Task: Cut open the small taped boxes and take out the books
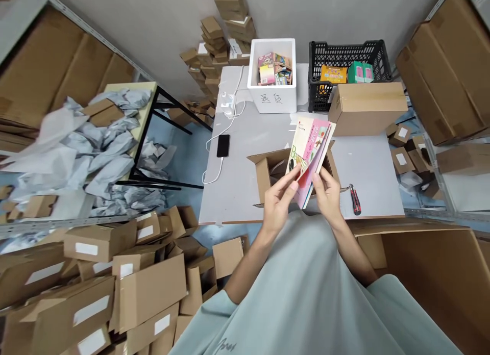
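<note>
Both my hands hold a small stack of thin colourful books (pixel 312 151) above an open cardboard box (pixel 264 174) on the white table (pixel 245 192). My left hand (pixel 278 202) grips the stack's lower left edge, thumb on the cover. My right hand (pixel 325 192) is closed on its lower right edge. The books tilt up and away from me. The box's flaps stand open beneath them.
A phone (pixel 223 145) on a white cable lies left of the box; a red utility knife (pixel 356 199) lies right. Behind stand a white foam bin (pixel 272 74) of books, a black crate (pixel 346 72) and a closed carton (pixel 367 107). Piles of cardboard boxes (pixel 115 283) cover the floor at left.
</note>
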The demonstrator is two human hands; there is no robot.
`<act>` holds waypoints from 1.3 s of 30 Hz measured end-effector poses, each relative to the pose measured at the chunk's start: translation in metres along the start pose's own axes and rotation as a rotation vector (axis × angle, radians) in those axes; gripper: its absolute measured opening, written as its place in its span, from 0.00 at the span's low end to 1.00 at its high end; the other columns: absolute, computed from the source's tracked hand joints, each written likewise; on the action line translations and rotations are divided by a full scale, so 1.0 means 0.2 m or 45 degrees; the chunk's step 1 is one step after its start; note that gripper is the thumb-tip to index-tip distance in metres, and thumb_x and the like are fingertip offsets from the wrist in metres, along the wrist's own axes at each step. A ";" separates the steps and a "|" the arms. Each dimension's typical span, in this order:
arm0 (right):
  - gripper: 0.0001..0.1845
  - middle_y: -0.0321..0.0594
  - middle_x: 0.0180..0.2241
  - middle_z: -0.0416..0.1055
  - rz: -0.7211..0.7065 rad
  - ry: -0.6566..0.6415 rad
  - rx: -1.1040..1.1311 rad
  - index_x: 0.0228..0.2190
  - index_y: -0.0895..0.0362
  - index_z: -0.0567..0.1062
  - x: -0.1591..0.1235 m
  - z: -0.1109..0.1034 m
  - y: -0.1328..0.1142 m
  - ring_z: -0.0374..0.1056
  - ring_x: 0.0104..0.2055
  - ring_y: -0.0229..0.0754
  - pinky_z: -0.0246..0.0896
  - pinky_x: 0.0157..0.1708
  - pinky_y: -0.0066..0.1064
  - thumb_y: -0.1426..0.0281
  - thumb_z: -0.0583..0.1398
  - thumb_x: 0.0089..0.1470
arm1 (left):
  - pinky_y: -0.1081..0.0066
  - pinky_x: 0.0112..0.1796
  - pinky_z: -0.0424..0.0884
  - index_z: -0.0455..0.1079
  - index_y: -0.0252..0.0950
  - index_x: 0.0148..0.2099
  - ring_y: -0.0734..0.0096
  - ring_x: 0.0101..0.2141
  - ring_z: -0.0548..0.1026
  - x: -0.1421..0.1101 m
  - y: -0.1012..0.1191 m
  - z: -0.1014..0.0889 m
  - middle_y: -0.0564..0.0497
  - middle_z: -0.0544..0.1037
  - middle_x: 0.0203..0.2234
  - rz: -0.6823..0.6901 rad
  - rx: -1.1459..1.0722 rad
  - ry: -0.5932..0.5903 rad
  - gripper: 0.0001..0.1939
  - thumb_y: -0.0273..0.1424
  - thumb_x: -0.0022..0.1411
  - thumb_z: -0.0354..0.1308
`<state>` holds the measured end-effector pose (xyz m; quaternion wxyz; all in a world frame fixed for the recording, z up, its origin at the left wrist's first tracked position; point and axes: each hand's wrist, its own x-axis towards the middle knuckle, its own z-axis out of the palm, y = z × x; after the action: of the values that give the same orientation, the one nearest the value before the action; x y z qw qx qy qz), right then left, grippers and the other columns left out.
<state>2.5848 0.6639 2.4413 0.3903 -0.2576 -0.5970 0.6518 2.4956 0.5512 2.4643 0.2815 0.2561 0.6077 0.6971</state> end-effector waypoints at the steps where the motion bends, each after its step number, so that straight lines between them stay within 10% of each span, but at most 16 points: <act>1: 0.28 0.43 0.47 0.87 0.009 0.036 0.001 0.47 0.51 0.86 0.00 -0.01 0.03 0.80 0.53 0.51 0.77 0.59 0.43 0.40 0.64 0.68 | 0.55 0.68 0.77 0.88 0.40 0.57 0.47 0.65 0.82 0.01 -0.01 -0.02 0.42 0.88 0.58 -0.001 -0.004 0.043 0.24 0.53 0.73 0.71; 5: 0.29 0.40 0.37 0.84 0.154 0.172 0.112 0.38 0.53 0.82 0.01 -0.07 0.17 0.78 0.40 0.48 0.77 0.45 0.39 0.39 0.62 0.67 | 0.61 0.48 0.86 0.87 0.37 0.49 0.52 0.50 0.89 0.08 -0.01 -0.18 0.42 0.91 0.44 -0.038 -0.126 0.304 0.28 0.59 0.69 0.72; 11: 0.26 0.33 0.29 0.77 0.245 0.280 0.227 0.33 0.49 0.76 -0.01 -0.18 0.19 0.75 0.33 0.47 0.73 0.36 0.36 0.39 0.65 0.62 | 0.62 0.50 0.86 0.85 0.37 0.45 0.53 0.51 0.89 0.09 0.14 -0.39 0.42 0.90 0.44 0.009 -0.201 0.444 0.28 0.56 0.60 0.80; 34: 0.31 0.43 0.45 0.86 0.088 -0.084 0.185 0.44 0.50 0.85 -0.02 -0.13 0.00 0.81 0.52 0.52 0.78 0.54 0.41 0.37 0.60 0.71 | 0.69 0.35 0.76 0.82 0.39 0.37 0.63 0.33 0.78 -0.10 0.26 -0.18 0.49 0.84 0.32 0.284 0.324 0.364 0.27 0.58 0.75 0.66; 39: 0.35 0.44 0.51 0.87 -0.062 -0.196 0.197 0.52 0.49 0.86 -0.06 -0.06 -0.11 0.81 0.57 0.54 0.78 0.60 0.43 0.35 0.59 0.70 | 0.53 0.60 0.82 0.88 0.43 0.56 0.48 0.55 0.87 -0.15 0.21 -0.03 0.44 0.89 0.53 0.411 0.558 0.043 0.17 0.45 0.81 0.63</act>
<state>2.6052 0.6612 2.4602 0.3779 -0.1614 -0.5792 0.7040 2.5085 0.5219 2.5056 0.0943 0.3929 0.7000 0.5888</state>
